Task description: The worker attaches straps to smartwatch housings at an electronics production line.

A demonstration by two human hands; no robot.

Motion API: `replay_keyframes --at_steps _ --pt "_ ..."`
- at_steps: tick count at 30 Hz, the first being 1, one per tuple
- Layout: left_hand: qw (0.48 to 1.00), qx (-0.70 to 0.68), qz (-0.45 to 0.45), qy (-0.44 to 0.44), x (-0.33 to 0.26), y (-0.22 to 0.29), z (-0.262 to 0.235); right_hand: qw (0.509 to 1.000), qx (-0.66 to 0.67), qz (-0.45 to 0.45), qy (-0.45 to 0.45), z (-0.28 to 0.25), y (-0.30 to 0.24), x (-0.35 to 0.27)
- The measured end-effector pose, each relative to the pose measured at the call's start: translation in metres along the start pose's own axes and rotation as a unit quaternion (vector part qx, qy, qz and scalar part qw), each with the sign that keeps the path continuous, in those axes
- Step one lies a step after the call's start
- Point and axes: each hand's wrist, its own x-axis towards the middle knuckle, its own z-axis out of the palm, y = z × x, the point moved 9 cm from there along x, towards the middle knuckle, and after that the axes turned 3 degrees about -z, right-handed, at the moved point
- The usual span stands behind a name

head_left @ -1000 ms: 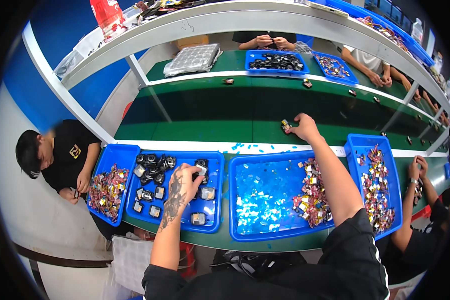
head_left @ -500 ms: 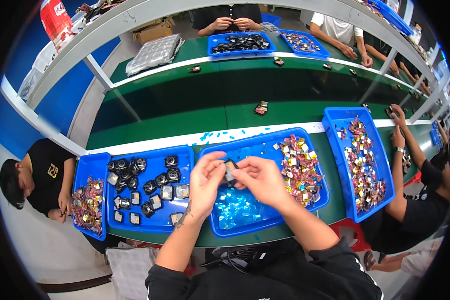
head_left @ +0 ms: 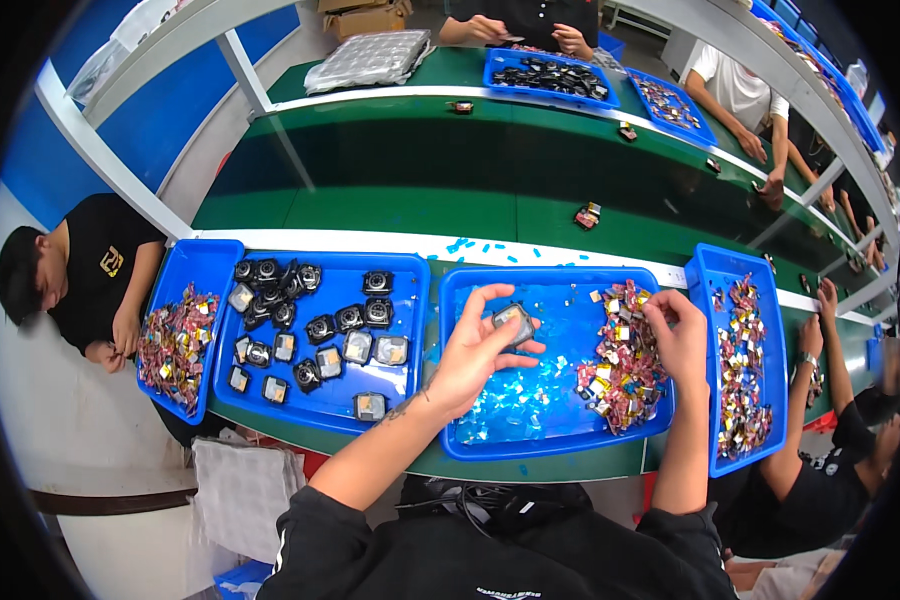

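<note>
My left hand holds a small black square camera-like housing between thumb and fingers, its greyish screen side showing. It is above the middle blue tray. At that tray's right side, my right hand has its fingers bent together at the edge of a heap of small red circuit boards with white and yellow parts. Whatever lies between those fingertips is hidden. Shiny pieces of clear blue film cover the tray's left part.
A blue tray of black housings stands on the left, beside a narrower tray of circuit boards. Another board-filled tray is at right. Beyond runs a green conveyor carrying scattered pieces. Co-workers sit left, right and across.
My hands have parted: the left keeps the housing, while the right has moved right to the circuit-board heap. The whole view has shifted, with the trays lying farther right.
</note>
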Motion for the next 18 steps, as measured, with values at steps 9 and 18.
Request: replay_keyframes --at_steps 9,18 --pt "0.933 0.335 0.116 -0.063 -0.018 0.018 0.036 0.935 0.332 0.043 -0.115 0.063 -0.085 -0.033" --pt "0.976 0.191 0.084 -0.059 -0.006 -0.007 0.017 0.962 0.254 -0.014 -0.102 0.082 -0.102 -0.037"
